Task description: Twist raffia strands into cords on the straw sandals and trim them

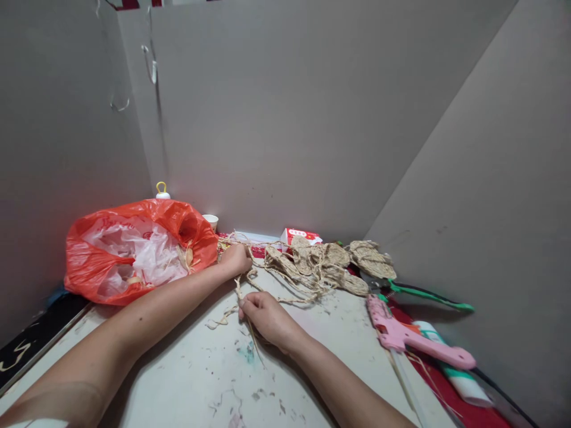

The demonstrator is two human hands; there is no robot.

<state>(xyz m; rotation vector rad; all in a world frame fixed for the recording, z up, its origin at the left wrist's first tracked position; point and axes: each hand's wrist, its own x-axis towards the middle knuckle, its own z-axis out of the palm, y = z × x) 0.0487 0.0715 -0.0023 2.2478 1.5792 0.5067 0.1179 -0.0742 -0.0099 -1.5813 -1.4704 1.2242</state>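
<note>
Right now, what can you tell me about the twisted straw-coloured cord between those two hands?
The twisted cord is pale tan, knobbly and uneven, and looks like dried plant fibre. It runs from beside the left hand to the right hand, which pinches it over the white tabletop. Thin loose fibres trail below the pinch. Whether the left hand grips it too is hard to tell.

Rough fibrous cord, glossy plastic bag, matt wall
</note>
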